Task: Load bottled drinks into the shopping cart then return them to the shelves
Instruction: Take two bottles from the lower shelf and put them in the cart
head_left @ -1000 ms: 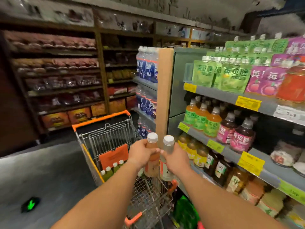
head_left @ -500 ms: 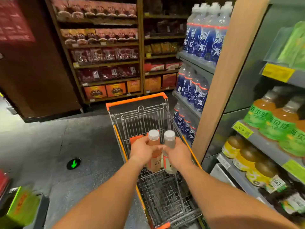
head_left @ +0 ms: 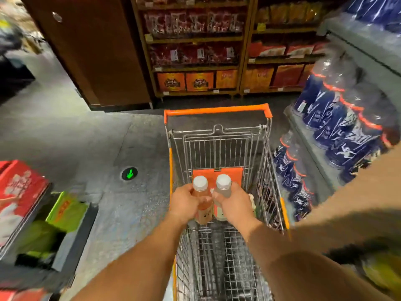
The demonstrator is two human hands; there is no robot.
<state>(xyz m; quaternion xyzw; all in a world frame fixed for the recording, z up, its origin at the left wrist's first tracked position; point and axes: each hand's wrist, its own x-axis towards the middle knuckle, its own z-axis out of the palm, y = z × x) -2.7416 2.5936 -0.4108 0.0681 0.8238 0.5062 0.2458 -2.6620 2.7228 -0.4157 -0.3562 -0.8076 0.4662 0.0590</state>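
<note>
a dim shop aisle with a grey speckled floor (head_left: 71, 135), a round green arrow marker (head_left: 129, 174) set into it. wooden shelves (head_left: 195, 40) of red and orange packets line the far side, beside a dark brown wall panel (head_left: 93, 53). red boxes (head_left: 17, 198) sit at the left.

Two bare forearms; no sleeves visible.

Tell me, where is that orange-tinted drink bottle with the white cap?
In the head view, the orange-tinted bottle is centre frame, gripped by the left hand above the wire shopping cart, beside the paler bottle.
</note>
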